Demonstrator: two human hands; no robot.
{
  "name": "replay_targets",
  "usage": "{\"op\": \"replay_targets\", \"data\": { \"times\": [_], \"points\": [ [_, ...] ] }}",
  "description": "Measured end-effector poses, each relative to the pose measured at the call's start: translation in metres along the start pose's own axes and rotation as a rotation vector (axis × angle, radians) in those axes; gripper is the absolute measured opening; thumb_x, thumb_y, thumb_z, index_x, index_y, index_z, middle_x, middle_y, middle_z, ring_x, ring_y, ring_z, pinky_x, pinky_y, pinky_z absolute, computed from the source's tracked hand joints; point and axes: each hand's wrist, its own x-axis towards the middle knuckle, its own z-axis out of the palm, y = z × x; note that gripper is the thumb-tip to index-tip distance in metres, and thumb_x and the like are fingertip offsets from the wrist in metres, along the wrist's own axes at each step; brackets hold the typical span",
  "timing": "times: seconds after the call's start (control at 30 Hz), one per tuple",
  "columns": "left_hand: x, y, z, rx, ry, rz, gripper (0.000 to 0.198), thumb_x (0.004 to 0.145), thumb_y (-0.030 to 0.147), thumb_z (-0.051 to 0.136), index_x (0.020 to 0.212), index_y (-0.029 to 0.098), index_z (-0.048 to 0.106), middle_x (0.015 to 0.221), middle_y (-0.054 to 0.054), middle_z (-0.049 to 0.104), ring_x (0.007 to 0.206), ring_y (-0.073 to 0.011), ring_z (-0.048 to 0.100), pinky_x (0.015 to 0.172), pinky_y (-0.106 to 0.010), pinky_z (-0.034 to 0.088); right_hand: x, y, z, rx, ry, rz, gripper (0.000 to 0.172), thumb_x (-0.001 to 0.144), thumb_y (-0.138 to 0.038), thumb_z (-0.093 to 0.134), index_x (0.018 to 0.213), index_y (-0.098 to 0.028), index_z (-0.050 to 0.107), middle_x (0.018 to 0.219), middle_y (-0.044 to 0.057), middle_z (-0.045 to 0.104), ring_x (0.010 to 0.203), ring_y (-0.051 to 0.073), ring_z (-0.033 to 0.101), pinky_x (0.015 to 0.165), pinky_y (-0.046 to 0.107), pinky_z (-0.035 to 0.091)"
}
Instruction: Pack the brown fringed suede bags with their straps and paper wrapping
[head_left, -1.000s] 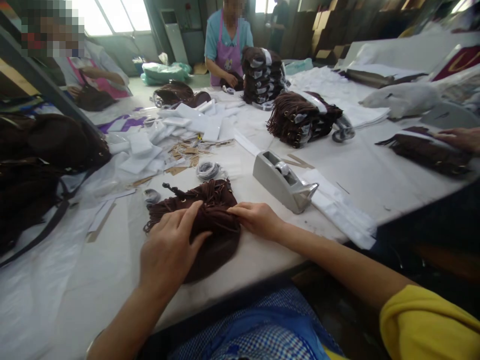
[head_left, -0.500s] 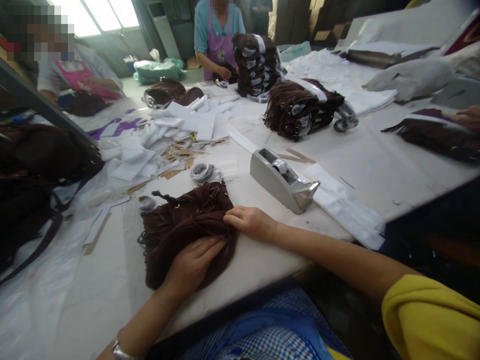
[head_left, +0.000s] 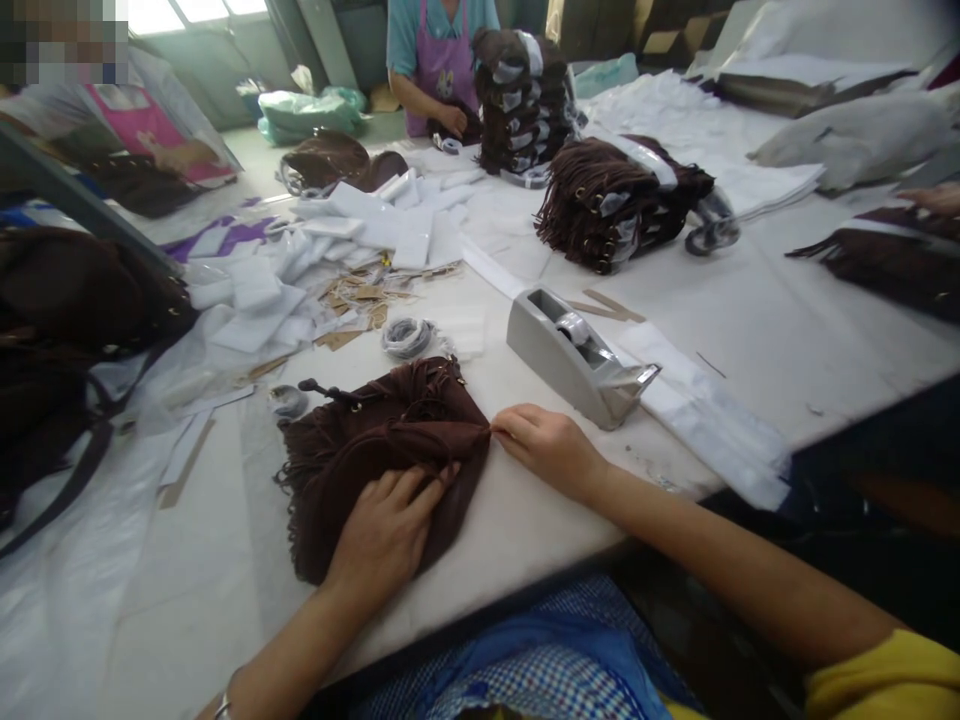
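A dark brown fringed bag (head_left: 330,510) lies on the table in front of me, with a dark drawstring at its top and small metal eyelets. My left hand (head_left: 386,530) rests on its front, fingers apart and slightly bent against the material. At the bag's right edge, my right hand (head_left: 544,445) pinches a corner and holds it stretched out to the side. Just beyond the right hand sits a grey tape dispenser (head_left: 570,360). A coiled strap in clear wrap (head_left: 407,337) lies behind the bag, and a smaller wrapped roll (head_left: 287,402) is at its left.
White foam sheets (head_left: 262,290) and brown tags (head_left: 367,295) are scattered behind. Bundled brown bags (head_left: 619,205) and a taller stack (head_left: 521,105) stand farther back. More brown bags (head_left: 82,300) are at left, near a grey post (head_left: 90,195). Co-workers (head_left: 442,70) handle bags across the table.
My right hand has moved right, pulling the bag's corner outward into a point. My left hand stays on the bag, its fingers more spread and bent. The view has shifted slightly.
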Motion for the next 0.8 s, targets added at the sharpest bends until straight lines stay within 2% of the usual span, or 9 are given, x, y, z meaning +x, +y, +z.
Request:
{"op": "replay_targets", "data": {
  "times": [0.13, 0.27, 0.43, 0.57, 0.63, 0.7, 0.77, 0.8],
  "points": [
    [0.000, 0.001, -0.001, -0.030, 0.028, 0.074, 0.055, 0.090, 0.011, 0.050, 0.143, 0.025, 0.047, 0.135, -0.007, 0.060, 0.119, -0.0283, 0.053, 0.096, -0.043, 0.041, -0.001, -0.021, -0.003, 0.170, 0.037, 0.262, 0.005, 0.096, -0.027, 0.058, 0.097, -0.022, 0.059, 0.088, 0.003, 0.066, 0.077, 0.016, 0.064, 0.071, 0.027, 0.051],
    [-0.002, 0.001, 0.001, -0.058, 0.053, 0.105, 0.053, 0.090, 0.012, 0.049, 0.142, 0.024, 0.049, 0.136, -0.005, 0.060, 0.123, -0.0277, 0.052, 0.101, -0.045, 0.038, 0.000, -0.040, 0.009, 0.188, -0.012, 0.317, 0.029, 0.083, -0.037, 0.076, 0.095, -0.021, 0.055, 0.087, 0.003, 0.064, 0.071, 0.016, 0.061, 0.066, 0.028, 0.049],
    [-0.005, 0.001, 0.004, -0.067, 0.113, 0.128, 0.050, 0.090, 0.011, 0.051, 0.138, 0.022, 0.053, 0.134, -0.007, 0.062, 0.120, -0.0293, 0.055, 0.101, -0.046, 0.040, 0.004, -0.052, 0.028, 0.074, 0.012, 0.386, 0.026, 0.080, -0.023, 0.078, 0.085, -0.020, 0.052, 0.082, 0.002, 0.062, 0.069, 0.017, 0.057, 0.066, 0.029, 0.046],
    [-0.013, -0.001, 0.004, -0.083, 0.260, 0.199, 0.039, 0.092, 0.008, 0.048, 0.128, 0.016, 0.061, 0.122, -0.009, 0.069, 0.109, -0.0238, 0.063, 0.095, -0.038, 0.047, -0.001, -0.060, 0.038, 0.114, 0.076, 0.435, 0.019, 0.081, -0.010, 0.068, 0.082, -0.021, 0.053, 0.075, 0.000, 0.061, 0.064, 0.016, 0.056, 0.063, 0.028, 0.043],
    [-0.014, -0.002, -0.005, -0.041, 0.351, 0.292, 0.037, 0.093, 0.009, 0.050, 0.128, 0.019, 0.061, 0.118, -0.007, 0.071, 0.106, -0.0206, 0.065, 0.093, -0.033, 0.048, -0.005, -0.062, 0.041, 0.119, 0.127, 0.436, 0.018, 0.080, -0.008, 0.065, 0.083, -0.021, 0.053, 0.075, -0.001, 0.061, 0.064, 0.016, 0.056, 0.062, 0.027, 0.043],
    [-0.006, -0.001, -0.022, 0.038, 0.427, 0.313, 0.039, 0.095, 0.013, 0.053, 0.132, 0.023, 0.058, 0.121, -0.006, 0.070, 0.111, -0.0211, 0.064, 0.099, -0.034, 0.046, -0.010, -0.063, 0.044, 0.091, 0.167, 0.401, 0.016, 0.081, -0.009, 0.063, 0.084, -0.021, 0.053, 0.076, 0.000, 0.061, 0.067, 0.017, 0.057, 0.063, 0.028, 0.044],
    [0.013, 0.000, -0.042, 0.087, 0.410, 0.209, 0.039, 0.095, 0.020, 0.055, 0.135, 0.024, 0.055, 0.129, -0.008, 0.066, 0.120, -0.0253, 0.059, 0.107, -0.042, 0.040, -0.014, -0.064, 0.046, 0.038, 0.202, 0.336, 0.013, 0.083, -0.011, 0.060, 0.085, -0.022, 0.053, 0.079, 0.002, 0.062, 0.072, 0.019, 0.059, 0.065, 0.028, 0.045],
    [0.025, 0.001, -0.052, 0.079, 0.341, 0.144, 0.038, 0.095, 0.025, 0.056, 0.133, 0.023, 0.056, 0.130, -0.009, 0.064, 0.121, -0.0275, 0.059, 0.109, -0.046, 0.038, -0.015, -0.064, 0.046, 0.014, 0.219, 0.300, 0.012, 0.085, -0.012, 0.059, 0.085, -0.022, 0.053, 0.080, 0.003, 0.062, 0.074, 0.019, 0.059, 0.067, 0.029, 0.045]
  ]
}}
